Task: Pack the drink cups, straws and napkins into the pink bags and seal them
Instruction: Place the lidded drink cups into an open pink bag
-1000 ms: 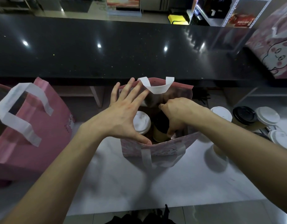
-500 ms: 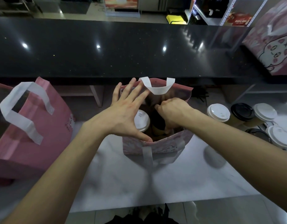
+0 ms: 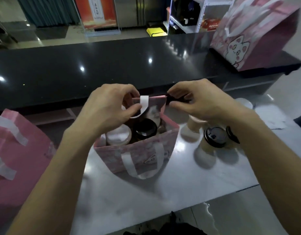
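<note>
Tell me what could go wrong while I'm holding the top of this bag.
Both hands, left and right, pinch the far rim of the small pink bag. Pulling that rim could tip the bag and its two lidded cups. Your right forearm also hangs just above the black-lidded cup outside the bag and might knock it over.

Centre of worktop [image 3: 146, 200]: open bag [image 3: 137, 155], two lidded cups [image 3: 118, 136] side by side inside, both hands at its far rim, left hand [image 3: 110, 106] on the far handle [image 3: 143, 106]. Right of bag: loose cups [image 3: 214, 138] on worktop; left: second bag [image 3: 19, 158]. Behind: raised counter [image 3: 112, 68], third bag [image 3: 254, 36] on its far right end.
</note>
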